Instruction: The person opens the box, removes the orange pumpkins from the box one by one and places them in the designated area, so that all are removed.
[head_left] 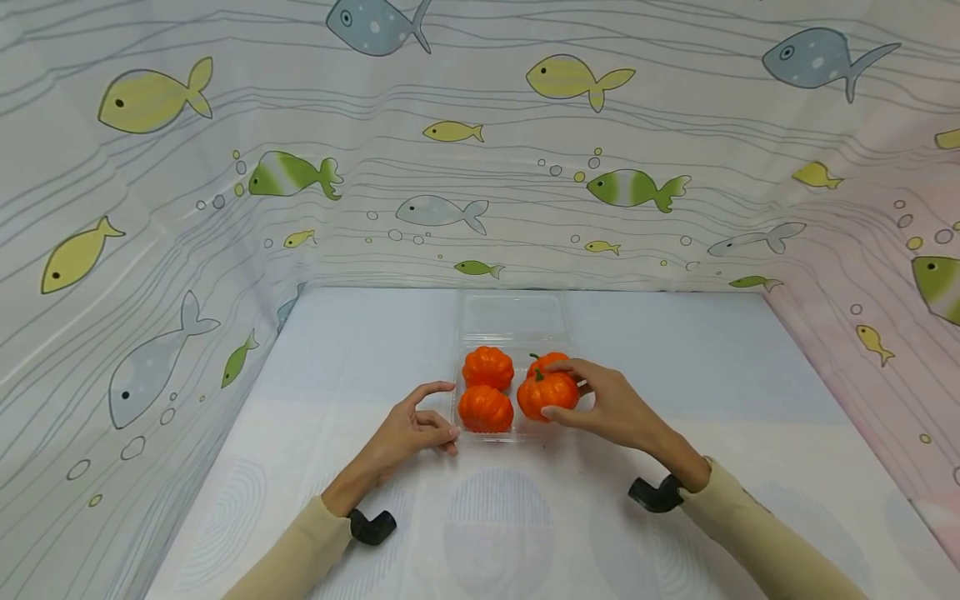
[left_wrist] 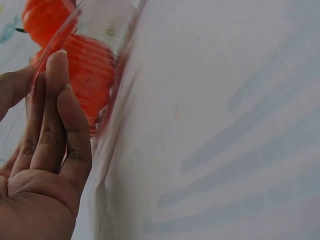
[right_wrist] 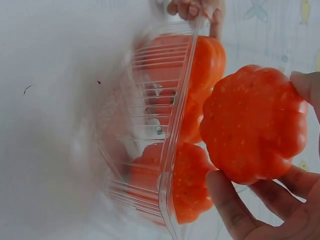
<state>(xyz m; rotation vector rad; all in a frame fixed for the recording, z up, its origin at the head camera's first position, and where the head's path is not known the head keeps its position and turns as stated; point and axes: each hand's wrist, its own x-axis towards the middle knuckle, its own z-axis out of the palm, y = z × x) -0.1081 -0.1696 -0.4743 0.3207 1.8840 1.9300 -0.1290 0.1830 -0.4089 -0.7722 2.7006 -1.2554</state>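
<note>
My right hand (head_left: 606, 408) grips a small orange pumpkin (head_left: 548, 396) between thumb and fingers, just above the front right part of a clear plastic container (head_left: 517, 438). The right wrist view shows the held pumpkin's (right_wrist: 255, 125) ribbed underside, level with the rim (right_wrist: 176, 130). In the container's left side sit two more pumpkins (head_left: 487, 367), one behind the other. A third, with a dark stem, is partly hidden behind the held one. My left hand (head_left: 408, 433) holds the container's left edge near the front corner, with fingers (left_wrist: 57, 95) against the outside wall.
The container's clear lid (head_left: 513, 315) lies folded back on the far side. A pale patterned cloth (head_left: 360, 350) covers the table. Fish-printed curtains (head_left: 517, 167) rise at the back and both sides. Black wrist mounts (head_left: 372, 527) hang below both sleeves.
</note>
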